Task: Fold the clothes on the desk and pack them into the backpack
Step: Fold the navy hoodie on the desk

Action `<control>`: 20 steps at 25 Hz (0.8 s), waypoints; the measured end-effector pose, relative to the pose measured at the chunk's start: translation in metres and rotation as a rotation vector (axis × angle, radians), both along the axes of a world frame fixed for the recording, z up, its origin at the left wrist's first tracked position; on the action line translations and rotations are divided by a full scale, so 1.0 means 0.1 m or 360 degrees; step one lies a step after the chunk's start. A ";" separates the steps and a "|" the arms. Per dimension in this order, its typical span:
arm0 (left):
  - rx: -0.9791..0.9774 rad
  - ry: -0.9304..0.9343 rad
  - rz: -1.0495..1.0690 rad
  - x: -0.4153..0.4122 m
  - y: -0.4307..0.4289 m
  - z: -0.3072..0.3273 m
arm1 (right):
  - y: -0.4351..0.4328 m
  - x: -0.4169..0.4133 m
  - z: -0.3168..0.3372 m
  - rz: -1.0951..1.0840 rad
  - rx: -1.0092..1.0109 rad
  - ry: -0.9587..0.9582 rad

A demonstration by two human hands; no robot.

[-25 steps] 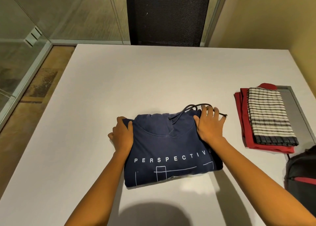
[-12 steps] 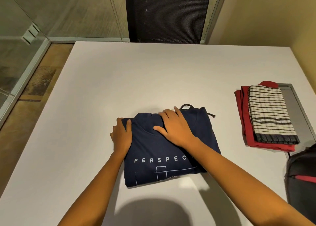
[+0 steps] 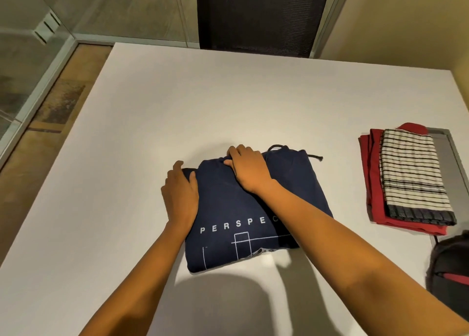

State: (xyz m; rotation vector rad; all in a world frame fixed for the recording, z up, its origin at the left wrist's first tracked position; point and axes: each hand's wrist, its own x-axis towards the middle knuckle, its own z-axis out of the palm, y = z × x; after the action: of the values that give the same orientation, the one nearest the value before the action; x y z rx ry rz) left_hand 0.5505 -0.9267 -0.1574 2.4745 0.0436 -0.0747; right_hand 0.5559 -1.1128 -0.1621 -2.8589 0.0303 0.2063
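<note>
The navy hoodie (image 3: 256,208) lies folded into a compact rectangle on the white desk (image 3: 228,94), a little nearer than the middle, with the white letters "PERSPE" readable on its front; one drawstring (image 3: 316,157) comes out at the far right corner and lies on the desk surface. The left hand (image 3: 180,196) rests along the left edge of the hoodie, its fingers rather straight and the thumb lying on top of the cloth, so it presses and does not grasp; the right hand (image 3: 250,169) lies on the far part of the hoodie, near the hood, with the forearm crossing over the print; its fingers bend down at the far edge, and I cannot tell if they pinch the fabric or only push on it. To the right, well apart from the hoodie, a folded red garment (image 3: 371,183) carries a folded checked cloth (image 3: 413,175) on top; the black backpack (image 3: 449,272), with a red part, shows at the right border, partly cut off.
</note>
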 end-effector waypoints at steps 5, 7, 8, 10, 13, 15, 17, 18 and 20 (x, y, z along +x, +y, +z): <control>0.0412 -0.0310 -0.0510 -0.46 -0.37 0.19 | -0.04 -0.29 0.27 -0.0221 0.0537 -0.0487; 0.0530 -0.0141 -0.0591 -0.56 -0.48 0.09 | -0.05 -0.71 0.43 -0.0220 0.0521 -0.0607; 0.0549 -0.0081 -0.0569 -0.52 -0.50 0.02 | -0.08 -0.95 0.45 -0.0179 0.0392 -0.0593; 0.0566 -0.0058 -0.0530 -0.41 -0.52 -0.08 | -0.15 -1.32 0.39 -0.0087 0.0050 -0.0453; 0.0569 -0.0078 -0.0472 -0.31 -0.58 -0.08 | -0.23 -1.39 0.14 -0.0044 -0.0268 -0.0183; 0.0555 -0.0127 -0.0454 -0.44 -0.62 -0.01 | -0.25 -1.23 0.05 -0.0047 -0.0291 -0.0091; 0.0602 -0.0187 -0.0579 -0.68 -0.63 0.02 | -0.29 -1.09 -0.01 -0.0049 -0.0303 -0.0051; 0.0643 -0.0190 -0.0646 -0.80 -0.62 -0.01 | -0.31 -1.06 -0.05 -0.0054 -0.0301 -0.0041; 0.0697 -0.0179 -0.0691 -0.90 -0.58 -0.13 | -0.33 -1.03 -0.10 -0.0066 -0.0294 -0.0034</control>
State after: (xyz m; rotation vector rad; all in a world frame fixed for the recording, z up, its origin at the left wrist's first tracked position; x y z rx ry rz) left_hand 0.4607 -0.9850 -0.1704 2.8756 -0.5844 -0.1212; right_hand 0.4534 -1.1458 -0.1723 -3.0407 0.1100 0.1725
